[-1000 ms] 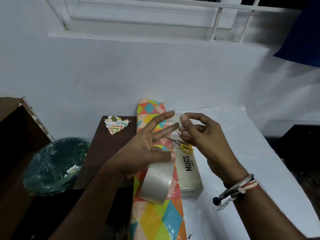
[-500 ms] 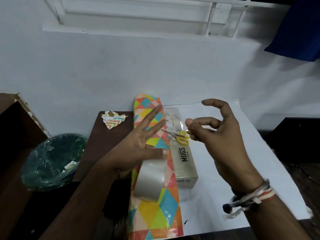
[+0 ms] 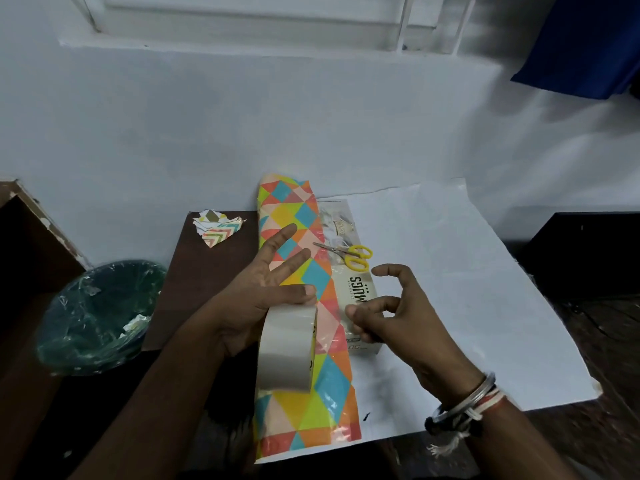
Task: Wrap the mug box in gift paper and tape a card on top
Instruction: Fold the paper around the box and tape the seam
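Two hands up over the table (image 3: 204,278) on my remote feed. Left hand (image 3: 256,299) grips the tape roll (image 3: 287,348), thumb across its top, two fingers straight out. Right hand (image 3: 394,313) hovers curled over the mug box (image 3: 360,292); I can't tell if it's pinching anything. Box lies mid-table on the white sheet (image 3: 467,289), touching the gift paper (image 3: 311,403), scissors (image 3: 355,257) on top.

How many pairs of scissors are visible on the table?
1. The yellow-handled scissors lie on the mug box, beyond the right hand. More could be hidden under the gift paper.
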The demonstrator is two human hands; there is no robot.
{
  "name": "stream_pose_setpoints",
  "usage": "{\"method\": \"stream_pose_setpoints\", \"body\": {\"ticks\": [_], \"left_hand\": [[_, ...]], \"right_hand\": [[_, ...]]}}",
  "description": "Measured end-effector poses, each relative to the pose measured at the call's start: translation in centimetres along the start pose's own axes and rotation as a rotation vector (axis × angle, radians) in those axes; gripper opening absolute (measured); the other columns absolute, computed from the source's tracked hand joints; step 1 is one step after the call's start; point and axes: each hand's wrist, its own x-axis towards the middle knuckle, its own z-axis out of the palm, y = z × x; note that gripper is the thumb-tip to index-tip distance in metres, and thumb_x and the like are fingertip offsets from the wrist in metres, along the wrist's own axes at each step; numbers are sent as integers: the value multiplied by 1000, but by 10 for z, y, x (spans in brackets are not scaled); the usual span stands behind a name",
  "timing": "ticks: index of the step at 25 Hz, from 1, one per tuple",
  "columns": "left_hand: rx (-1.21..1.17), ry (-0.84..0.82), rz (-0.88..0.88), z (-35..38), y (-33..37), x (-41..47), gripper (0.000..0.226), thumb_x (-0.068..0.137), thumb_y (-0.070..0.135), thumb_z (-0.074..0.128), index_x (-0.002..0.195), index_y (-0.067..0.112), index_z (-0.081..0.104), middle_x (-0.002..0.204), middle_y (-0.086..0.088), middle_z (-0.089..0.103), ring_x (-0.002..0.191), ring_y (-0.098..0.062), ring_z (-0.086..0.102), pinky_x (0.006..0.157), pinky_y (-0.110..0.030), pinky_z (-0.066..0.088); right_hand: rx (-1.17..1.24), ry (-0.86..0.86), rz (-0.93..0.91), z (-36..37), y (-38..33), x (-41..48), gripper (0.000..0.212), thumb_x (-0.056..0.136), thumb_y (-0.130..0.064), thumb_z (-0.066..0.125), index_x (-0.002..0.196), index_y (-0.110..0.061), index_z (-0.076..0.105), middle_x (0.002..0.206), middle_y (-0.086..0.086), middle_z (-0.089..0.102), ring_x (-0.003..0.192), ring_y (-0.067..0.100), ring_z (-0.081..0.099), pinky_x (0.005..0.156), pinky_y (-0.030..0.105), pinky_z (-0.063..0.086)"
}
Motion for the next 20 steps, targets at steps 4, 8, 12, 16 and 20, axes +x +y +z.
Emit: {"method": "stream_pose_setpoints", "body": {"ticks": [4,8,12,16,20], "left_hand": [[-3,8,2,2,1,-1,97,68,-3,78,145,49,48,149,5,56,102,-19,73,113,-65,39],[5,14,-4,2,0,1,96,68,-3,77,144,49,49,150,4,56,111,-21,70,110,-61,45],[3,2,0,3,1,1,96,68,-3,75,144,48,49,148,4,57,98,-19,73,103,-54,52],[9,-3,-4,2,1,0,95,68,-1,76,144,49,48,147,4,58,97,-19,73,90,-45,57],[-2,8,-18,3,1,2,95,67,-1,77,144,49,49,147,3,57,102,-26,72,93,-49,56]], "right_hand": [[-56,48,-11,-1,4,4,59,84,-8,82,125,-26,45,85,20,73,65,21,69,73,42,64],[-170,73,-36,0,8,6,59,84,-14,84,121,-31,42,76,8,75,64,20,70,77,47,63],[-425,103,-92,4,9,8,66,78,-23,87,118,-36,36,73,0,74,61,11,70,63,36,59],[-627,142,-149,9,7,11,69,75,-31,87,116,-37,31,64,-9,68,63,4,65,52,23,40],[-836,164,-151,9,2,10,72,75,-55,82,117,-38,27,80,-10,66,73,15,63,51,27,38]]}}
